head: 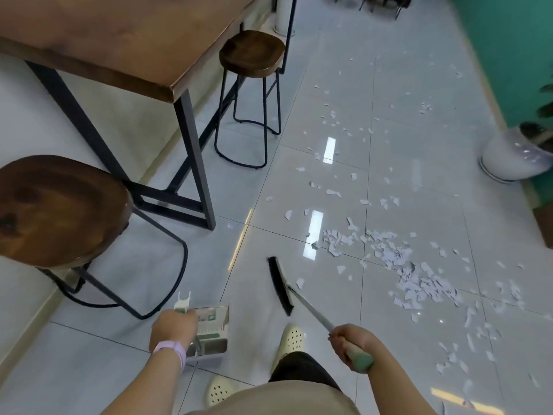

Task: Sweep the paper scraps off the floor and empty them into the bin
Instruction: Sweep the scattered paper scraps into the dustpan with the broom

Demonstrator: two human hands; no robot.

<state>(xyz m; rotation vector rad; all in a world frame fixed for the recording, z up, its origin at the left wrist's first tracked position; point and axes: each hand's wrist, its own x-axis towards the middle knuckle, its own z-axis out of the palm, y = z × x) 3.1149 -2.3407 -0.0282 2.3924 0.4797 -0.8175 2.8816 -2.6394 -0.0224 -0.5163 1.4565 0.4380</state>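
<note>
Near the shoes, a broom (281,286) is gripped by the right hand (353,342) and a dustpan (209,333) by the left hand (173,330). Paper scraps (419,283) lie strewn rightward; a hard stroke could scatter them farther.

The right hand (350,339) grips the broom (302,298) by its handle; the broom head lies ahead and to the left of this grip, on the floor (179,265). The paper scraps (419,280) lie ahead and to the right of it. Left of the grip, the left hand (173,327) holds the dustpan (212,330). Further left stands a stool (57,211), with the table (119,40) ahead.
</note>
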